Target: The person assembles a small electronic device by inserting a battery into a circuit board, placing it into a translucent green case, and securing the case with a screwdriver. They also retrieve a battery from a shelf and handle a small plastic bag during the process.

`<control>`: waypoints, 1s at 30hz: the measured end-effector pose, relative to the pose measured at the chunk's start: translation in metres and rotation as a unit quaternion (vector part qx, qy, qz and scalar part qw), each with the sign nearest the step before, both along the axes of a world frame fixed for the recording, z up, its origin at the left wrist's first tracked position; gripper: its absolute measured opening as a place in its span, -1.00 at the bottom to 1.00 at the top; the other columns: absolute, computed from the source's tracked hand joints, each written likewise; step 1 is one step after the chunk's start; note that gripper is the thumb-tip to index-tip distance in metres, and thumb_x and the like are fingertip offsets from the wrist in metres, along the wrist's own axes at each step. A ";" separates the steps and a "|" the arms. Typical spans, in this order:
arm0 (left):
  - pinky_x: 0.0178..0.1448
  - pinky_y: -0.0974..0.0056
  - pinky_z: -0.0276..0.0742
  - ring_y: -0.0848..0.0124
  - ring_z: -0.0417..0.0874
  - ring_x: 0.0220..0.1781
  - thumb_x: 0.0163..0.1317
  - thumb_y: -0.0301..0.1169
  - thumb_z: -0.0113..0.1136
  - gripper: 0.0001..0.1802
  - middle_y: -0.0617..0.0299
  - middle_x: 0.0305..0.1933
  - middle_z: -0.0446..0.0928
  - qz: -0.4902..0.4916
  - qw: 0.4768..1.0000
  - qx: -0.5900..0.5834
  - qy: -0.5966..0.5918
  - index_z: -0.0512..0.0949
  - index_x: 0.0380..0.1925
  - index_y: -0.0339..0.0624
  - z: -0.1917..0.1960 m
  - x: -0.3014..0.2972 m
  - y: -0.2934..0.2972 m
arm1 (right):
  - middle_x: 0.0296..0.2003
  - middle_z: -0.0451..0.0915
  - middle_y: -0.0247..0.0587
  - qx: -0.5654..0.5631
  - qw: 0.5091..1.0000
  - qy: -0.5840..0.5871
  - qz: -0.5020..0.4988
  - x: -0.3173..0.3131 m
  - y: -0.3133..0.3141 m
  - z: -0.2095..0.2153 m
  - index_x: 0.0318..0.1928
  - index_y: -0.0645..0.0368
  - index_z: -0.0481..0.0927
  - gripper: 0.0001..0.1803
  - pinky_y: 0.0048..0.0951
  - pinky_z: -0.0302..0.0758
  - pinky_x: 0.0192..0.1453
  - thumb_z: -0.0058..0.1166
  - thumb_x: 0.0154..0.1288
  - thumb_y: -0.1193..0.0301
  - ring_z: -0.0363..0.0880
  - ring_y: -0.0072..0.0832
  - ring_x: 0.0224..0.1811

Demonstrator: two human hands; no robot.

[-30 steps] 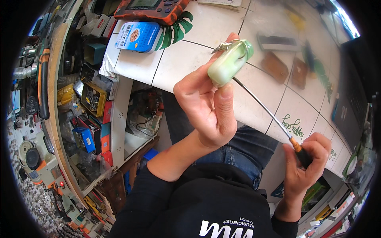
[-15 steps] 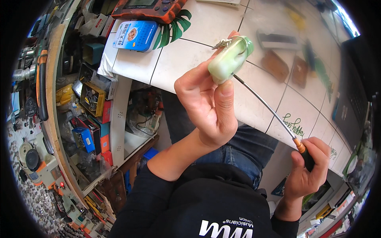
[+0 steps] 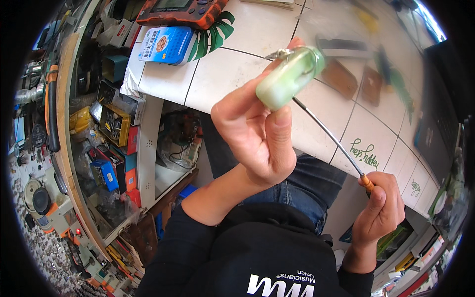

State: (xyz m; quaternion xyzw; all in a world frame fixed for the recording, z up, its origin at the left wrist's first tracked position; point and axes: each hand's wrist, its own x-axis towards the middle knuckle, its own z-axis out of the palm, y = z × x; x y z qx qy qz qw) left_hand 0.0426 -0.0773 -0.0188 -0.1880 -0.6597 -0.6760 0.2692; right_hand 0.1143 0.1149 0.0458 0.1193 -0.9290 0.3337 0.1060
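My left hand [image 3: 257, 131] is raised over the near edge of the tiled table, closed on a small glossy pale green fob [image 3: 282, 86]. A metal ring and a small silvery clasp or key [image 3: 281, 53] hang at its far end. Lower right, my right hand [image 3: 381, 208] wraps the handle of a long thin screwdriver [image 3: 330, 133], its collar orange. The steel shaft slants up to the left, and its tip meets or passes just behind the fob's edge; which of these I cannot tell. Fingers hide most of the handle.
On the white tiled table [image 3: 217, 74] lie a blue tin [image 3: 167, 44], an orange-black device with a screen [image 3: 180, 12] and brown flat pieces [image 3: 340, 79] under clear plastic. A dark laptop [image 3: 443, 109] stands at the right. Crowded shelves [image 3: 111, 171] fill the left.
The fob has tilted and shifted slightly in my left hand, blurring a little. My right hand has moved slightly left and down with the screwdriver, its fingers covering more of the handle.
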 end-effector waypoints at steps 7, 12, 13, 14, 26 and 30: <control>0.20 0.00 0.42 -0.16 0.39 0.21 0.37 -0.39 -0.15 -0.63 -0.49 0.19 0.20 0.021 0.999 0.036 -0.023 0.03 0.10 -0.15 -0.003 0.002 0.016 | -0.49 0.47 -0.18 0.069 0.989 0.098 0.088 -0.005 0.002 -0.002 -0.18 0.24 0.66 -0.57 -0.60 0.34 -0.59 0.25 -0.24 0.62 0.41 -0.50 -0.60; 0.23 -0.03 0.38 -0.15 0.37 0.23 0.37 -0.34 -0.10 -0.63 -0.46 0.20 0.21 0.023 0.996 0.066 -0.057 0.06 0.08 -0.12 -0.004 0.007 0.018 | -0.57 0.45 -0.18 0.082 0.990 0.057 0.101 -0.005 0.000 0.010 -0.09 0.23 0.63 -0.53 -0.60 0.32 -0.60 0.21 -0.16 0.67 0.42 -0.50 -0.63; 0.24 -0.04 0.37 -0.15 0.36 0.24 0.37 -0.33 -0.09 -0.63 -0.45 0.21 0.21 0.025 0.996 0.070 -0.051 0.07 0.08 -0.06 -0.004 0.006 0.018 | -0.58 0.46 -0.18 0.020 0.995 0.010 0.094 -0.004 -0.003 0.010 -0.08 0.24 0.63 -0.54 -0.62 0.32 -0.60 0.21 -0.13 0.67 0.43 -0.51 -0.62; 0.25 -0.04 0.36 -0.16 0.35 0.25 0.37 -0.31 -0.08 -0.63 -0.45 0.21 0.21 0.025 0.996 0.074 -0.045 0.07 0.08 -0.01 -0.005 0.006 0.017 | -0.59 0.46 -0.18 -0.042 0.995 -0.037 0.086 -0.003 -0.005 0.010 -0.08 0.25 0.62 -0.56 -0.63 0.31 -0.60 0.21 -0.10 0.67 0.44 -0.52 -0.62; 0.44 0.02 0.06 -0.02 0.24 0.34 0.35 -0.41 -0.09 -0.48 -0.28 0.29 0.19 -0.074 0.980 -0.012 -0.183 0.12 0.22 -0.50 -0.001 -0.004 0.029 | -0.42 0.60 -0.23 -0.016 0.994 -0.072 0.077 0.006 0.036 0.005 -0.01 0.14 0.58 -0.62 -0.49 0.52 -0.46 0.14 0.10 0.55 0.59 -0.45 -0.50; 0.42 0.11 0.11 0.12 0.28 0.33 0.42 -0.25 -0.27 -0.46 -0.13 0.29 0.25 -0.090 0.967 0.060 -0.231 0.18 0.22 -0.51 -0.044 -0.026 -0.006 | -0.53 0.42 -0.22 -0.050 0.994 0.044 0.087 -0.004 0.024 -0.010 0.06 0.12 0.47 -0.54 -0.35 0.39 -0.58 0.03 0.06 0.48 0.49 -0.30 -0.57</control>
